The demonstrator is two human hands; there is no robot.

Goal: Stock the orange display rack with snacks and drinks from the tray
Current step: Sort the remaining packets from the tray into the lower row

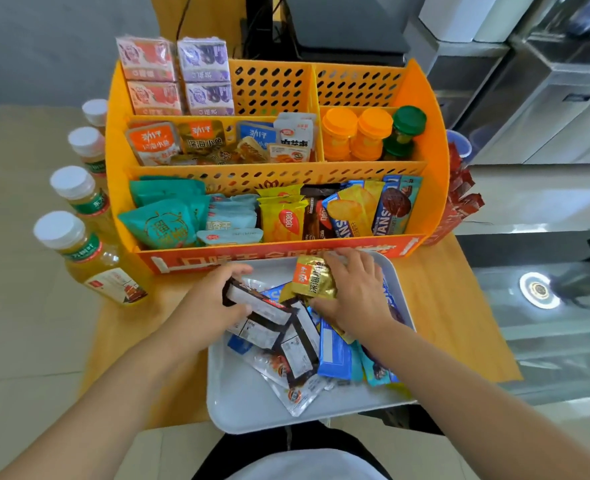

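The orange display rack [435,161] stands on the wooden table and holds juice cartons, snack packets and small bottles in its tiers. In front of it lies the white tray [248,407] with a pile of loose snack packets. My left hand [214,299] grips a dark brown wrapped bar [252,299] over the tray's left side. My right hand [355,292] holds a gold snack packet [312,278] near the tray's far edge. Blue wrapped bars [335,351] and silver packets [297,393] lie beneath both hands.
Several tea bottles with white caps [89,251] stand in a row left of the rack. Red sachets [459,202] hang at the rack's right side. A dark monitor base [349,29] sits behind the rack. The table's right edge meets steel counters [546,116].
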